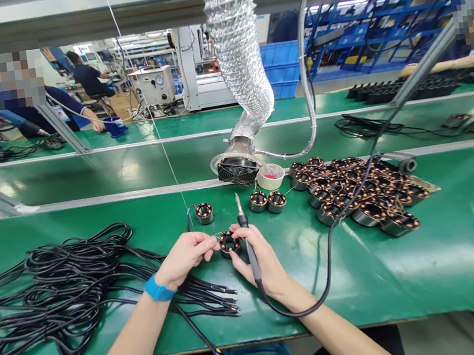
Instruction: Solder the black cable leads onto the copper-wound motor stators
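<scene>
A motor stator with copper windings is held just above the green bench. My right hand is closed, with its thumb and fingertips on the stator's right side. The same hand carries a soldering iron, its tip pointing up and away from the stator. At the stator's left edge my left hand is closed in a pinch on a thin lead wire. A blue band circles the left wrist. Just beyond the hands stands another stator with a dark cable at its side.
Black cables lie coiled at left, their stripped ends beside my left forearm. Many stators crowd the right, with two more nearer the middle. A fume extractor hangs above a small tub. Co-workers sit across the bench.
</scene>
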Tool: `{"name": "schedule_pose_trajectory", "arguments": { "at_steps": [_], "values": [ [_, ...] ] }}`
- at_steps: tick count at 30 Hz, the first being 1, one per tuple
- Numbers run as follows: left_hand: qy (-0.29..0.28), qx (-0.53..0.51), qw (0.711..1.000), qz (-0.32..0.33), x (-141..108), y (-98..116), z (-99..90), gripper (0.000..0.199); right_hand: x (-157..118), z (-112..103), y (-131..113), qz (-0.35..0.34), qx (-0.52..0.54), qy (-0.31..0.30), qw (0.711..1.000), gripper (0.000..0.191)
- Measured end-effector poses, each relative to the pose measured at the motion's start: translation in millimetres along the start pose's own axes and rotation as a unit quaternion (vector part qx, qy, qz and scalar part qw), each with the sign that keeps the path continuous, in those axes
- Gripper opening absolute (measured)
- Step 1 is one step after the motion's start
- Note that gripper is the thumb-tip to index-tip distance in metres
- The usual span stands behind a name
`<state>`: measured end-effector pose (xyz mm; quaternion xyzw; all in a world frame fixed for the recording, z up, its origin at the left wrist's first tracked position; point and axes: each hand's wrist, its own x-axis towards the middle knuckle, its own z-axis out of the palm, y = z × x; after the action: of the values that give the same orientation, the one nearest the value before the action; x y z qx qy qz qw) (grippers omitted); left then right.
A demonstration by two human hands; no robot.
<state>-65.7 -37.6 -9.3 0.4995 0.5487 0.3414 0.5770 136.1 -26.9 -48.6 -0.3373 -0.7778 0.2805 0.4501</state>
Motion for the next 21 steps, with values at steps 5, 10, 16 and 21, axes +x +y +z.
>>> {"name": "schedule_pose_trajectory", "arguments": {
  "at_steps": [5, 10, 16, 21],
  "values": [
    [0.011, 0.004, 1.000, 0.023, 3.4, 1.9, 21.3, 0.043, 0.3, 1.7, 0.6, 0.004, 0.010, 0.014, 1.000, 0.033],
    [0.122, 0.066, 0.986, 0.096, 5.1, 0.7, 18.3, 0.042, 0.4, 1.2, 0.0, 0.012, 0.016, 0.012, 1.000, 0.033],
    [0.150, 0.211, 0.952, 0.165, 3.8, -3.5, 2.6, 0.032, 0.4, 2.2, 1.5, 0.013, 0.026, 0.017, 0.999, 0.035],
    [0.027, 0.155, 0.981, 0.113, 1.5, 2.1, 5.1, 0.033, -0.3, 1.5, 1.0, 0.015, 0.031, 0.010, 0.999, 0.037]
  ]
}}
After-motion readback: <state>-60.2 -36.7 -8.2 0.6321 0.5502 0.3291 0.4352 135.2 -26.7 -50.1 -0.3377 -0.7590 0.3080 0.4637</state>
